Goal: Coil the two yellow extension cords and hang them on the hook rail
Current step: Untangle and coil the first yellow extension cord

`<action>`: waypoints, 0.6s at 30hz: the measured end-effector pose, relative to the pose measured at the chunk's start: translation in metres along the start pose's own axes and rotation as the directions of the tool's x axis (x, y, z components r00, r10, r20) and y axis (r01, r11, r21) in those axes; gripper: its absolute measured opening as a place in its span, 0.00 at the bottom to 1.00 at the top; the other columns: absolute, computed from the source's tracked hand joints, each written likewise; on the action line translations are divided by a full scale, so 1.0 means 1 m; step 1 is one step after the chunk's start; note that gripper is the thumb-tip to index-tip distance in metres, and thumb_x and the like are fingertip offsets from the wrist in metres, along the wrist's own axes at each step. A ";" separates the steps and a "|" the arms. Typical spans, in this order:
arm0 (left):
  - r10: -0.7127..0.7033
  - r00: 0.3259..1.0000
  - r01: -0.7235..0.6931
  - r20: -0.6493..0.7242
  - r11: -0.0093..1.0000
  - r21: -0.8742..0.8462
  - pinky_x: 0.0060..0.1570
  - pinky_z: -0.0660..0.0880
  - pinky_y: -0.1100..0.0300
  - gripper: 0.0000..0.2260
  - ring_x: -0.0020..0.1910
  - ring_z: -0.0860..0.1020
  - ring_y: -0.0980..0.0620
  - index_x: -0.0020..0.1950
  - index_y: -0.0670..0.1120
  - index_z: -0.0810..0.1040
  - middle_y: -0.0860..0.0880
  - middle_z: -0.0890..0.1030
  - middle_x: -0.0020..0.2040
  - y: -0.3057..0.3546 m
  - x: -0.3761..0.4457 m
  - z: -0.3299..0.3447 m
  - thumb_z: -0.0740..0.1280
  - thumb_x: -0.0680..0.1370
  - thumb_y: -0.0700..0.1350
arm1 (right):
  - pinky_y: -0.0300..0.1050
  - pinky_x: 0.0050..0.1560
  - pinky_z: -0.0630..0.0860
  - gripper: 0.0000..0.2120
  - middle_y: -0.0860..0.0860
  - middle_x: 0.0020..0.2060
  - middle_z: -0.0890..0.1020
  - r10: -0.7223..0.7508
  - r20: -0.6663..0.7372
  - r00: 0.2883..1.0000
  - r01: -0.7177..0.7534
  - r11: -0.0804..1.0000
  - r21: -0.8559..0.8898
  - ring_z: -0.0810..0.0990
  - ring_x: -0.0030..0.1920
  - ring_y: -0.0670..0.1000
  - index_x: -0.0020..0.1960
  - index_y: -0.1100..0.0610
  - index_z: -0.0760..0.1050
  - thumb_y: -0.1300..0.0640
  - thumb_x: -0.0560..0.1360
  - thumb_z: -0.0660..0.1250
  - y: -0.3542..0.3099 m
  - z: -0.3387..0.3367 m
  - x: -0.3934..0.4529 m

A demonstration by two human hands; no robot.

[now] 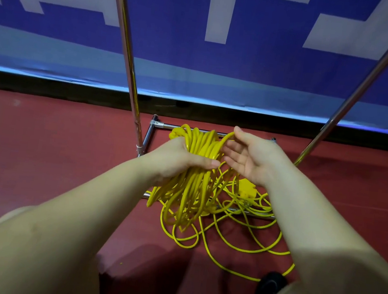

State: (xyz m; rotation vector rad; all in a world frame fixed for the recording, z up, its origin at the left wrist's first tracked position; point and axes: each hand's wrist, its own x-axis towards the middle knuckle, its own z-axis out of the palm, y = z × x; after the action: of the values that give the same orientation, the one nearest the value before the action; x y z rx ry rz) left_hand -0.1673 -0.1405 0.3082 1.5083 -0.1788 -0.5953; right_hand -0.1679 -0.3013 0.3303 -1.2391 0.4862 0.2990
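The left hand (176, 159) grips a coiled yellow cord (199, 152) at centre frame, fingers wrapped round the bundle. At its 3 o'clock, the right hand (248, 159) lies open, fingers (230, 150) spread, touching the newest loop. Loose yellow cord (239, 226) sprawls on the red floor (39, 151) toward 5 o'clock, over the chrome rack base (159, 124).

Half-coiled yellow cord (196, 162), loose loops

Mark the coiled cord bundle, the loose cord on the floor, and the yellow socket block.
coiled cord bundle (198, 147), head view, upper loops.
loose cord (258, 250), head view, floor loop.
yellow socket block (247, 187), head view, top face.
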 end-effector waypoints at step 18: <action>-0.113 0.916 -0.037 -0.384 0.931 -0.363 0.44 0.80 0.43 0.07 0.33 0.79 0.45 0.38 0.39 0.78 0.41 0.78 0.35 0.004 0.015 -0.025 0.73 0.71 0.40 | 0.39 0.34 0.66 0.06 0.51 0.39 0.77 -0.060 0.434 0.899 0.418 0.414 -0.809 0.70 0.35 0.47 0.48 0.54 0.68 0.59 0.76 0.66 0.023 0.004 -0.017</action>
State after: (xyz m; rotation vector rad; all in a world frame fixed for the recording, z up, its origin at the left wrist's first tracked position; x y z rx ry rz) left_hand -0.1421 -0.1259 0.3060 1.2394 0.2694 -0.3151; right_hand -0.1928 -0.2895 0.3207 -2.2402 -0.2613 0.5484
